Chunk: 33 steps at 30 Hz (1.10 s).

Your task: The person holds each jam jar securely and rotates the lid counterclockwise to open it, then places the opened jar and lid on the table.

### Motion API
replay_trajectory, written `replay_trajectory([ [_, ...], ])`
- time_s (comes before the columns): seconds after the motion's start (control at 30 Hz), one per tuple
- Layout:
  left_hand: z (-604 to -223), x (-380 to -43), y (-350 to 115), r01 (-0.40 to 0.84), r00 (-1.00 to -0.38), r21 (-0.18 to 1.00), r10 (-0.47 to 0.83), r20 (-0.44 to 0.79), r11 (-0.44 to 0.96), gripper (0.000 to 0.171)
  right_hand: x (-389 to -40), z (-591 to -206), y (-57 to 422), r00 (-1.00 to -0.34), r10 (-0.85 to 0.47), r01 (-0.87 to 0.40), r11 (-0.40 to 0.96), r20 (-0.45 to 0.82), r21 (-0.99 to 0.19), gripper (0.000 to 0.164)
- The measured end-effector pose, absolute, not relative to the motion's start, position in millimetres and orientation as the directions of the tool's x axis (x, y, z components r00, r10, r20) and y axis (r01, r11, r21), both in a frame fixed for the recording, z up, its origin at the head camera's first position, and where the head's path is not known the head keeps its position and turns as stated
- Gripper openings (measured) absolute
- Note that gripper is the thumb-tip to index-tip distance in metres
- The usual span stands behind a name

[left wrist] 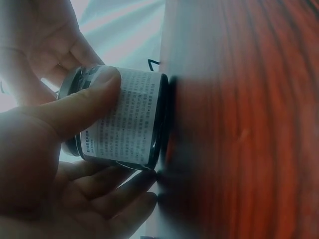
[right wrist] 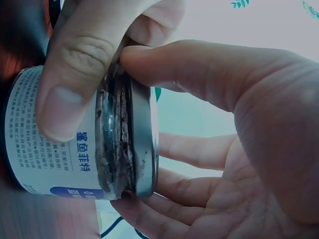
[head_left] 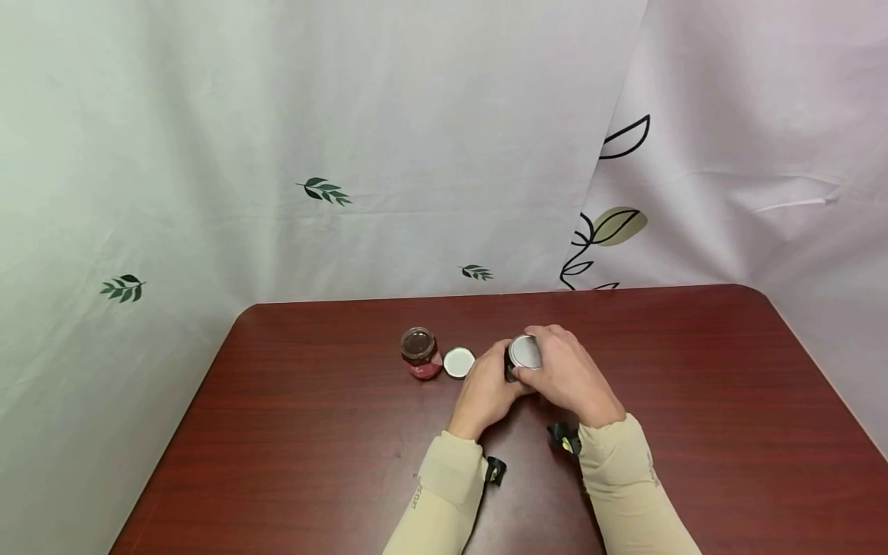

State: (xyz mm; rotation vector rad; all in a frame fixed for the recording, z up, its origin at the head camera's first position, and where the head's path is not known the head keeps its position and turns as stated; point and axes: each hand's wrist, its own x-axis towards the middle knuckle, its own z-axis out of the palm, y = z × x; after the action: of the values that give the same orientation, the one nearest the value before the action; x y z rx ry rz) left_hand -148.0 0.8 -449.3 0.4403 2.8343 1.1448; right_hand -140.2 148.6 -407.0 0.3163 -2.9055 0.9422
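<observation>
In the head view, both hands meet around a glass jar with a silver metal lid (head_left: 525, 351). My left hand (head_left: 486, 393) grips the jar's body from the left, its thumb laid across the white printed label (left wrist: 129, 114). From the right, my right hand (head_left: 572, 378) holds the lid's rim between thumb and fingers. The right wrist view shows a band of smeared glass (right wrist: 110, 134) between label and lid. In the left wrist view the jar's base is close to the table; whether it touches is unclear.
Left of the hands stands an uncovered jar (head_left: 418, 347) with dark contents and a reddish label. A loose round lid (head_left: 459, 362), pale side up, lies between that jar and my left hand. The dark red wooden table (head_left: 312, 455) ends at a patterned white curtain (head_left: 416, 154).
</observation>
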Motion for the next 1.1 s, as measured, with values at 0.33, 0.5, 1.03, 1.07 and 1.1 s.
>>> replay_trajectory([
  [0.33, -445, -148, 0, 0.251, -0.955, 0.704, 0.290, 0.066, 0.665, 0.062, -140, -405, 151, -0.972, -0.171, -0.235, 0.770, 0.162, -0.594, 0.058],
  [0.5, -445, -150, -1, 0.272, -0.949, 0.717, 0.301, 0.091, 0.641, 0.062, -140, -403, 152, -0.976, -0.159, -0.219, 0.765, 0.152, -0.606, 0.061],
  [1.03, -437, -150, -6, 0.265, -0.943, 0.793, 0.319, 0.094, 0.548, 0.067, -138, -396, 154, -0.975, -0.133, -0.217, 0.742, 0.179, -0.634, 0.058],
  [1.07, -437, -150, -6, 0.266, -0.943, 0.794, 0.319, 0.097, 0.546, 0.067, -138, -395, 154, -0.974, -0.131, -0.220, 0.739, 0.184, -0.636, 0.058],
  [1.1, -436, -150, -6, 0.271, -0.942, 0.796, 0.320, 0.103, 0.541, 0.067, -138, -394, 153, -0.974, -0.127, -0.220, 0.739, 0.189, -0.637, 0.059],
])
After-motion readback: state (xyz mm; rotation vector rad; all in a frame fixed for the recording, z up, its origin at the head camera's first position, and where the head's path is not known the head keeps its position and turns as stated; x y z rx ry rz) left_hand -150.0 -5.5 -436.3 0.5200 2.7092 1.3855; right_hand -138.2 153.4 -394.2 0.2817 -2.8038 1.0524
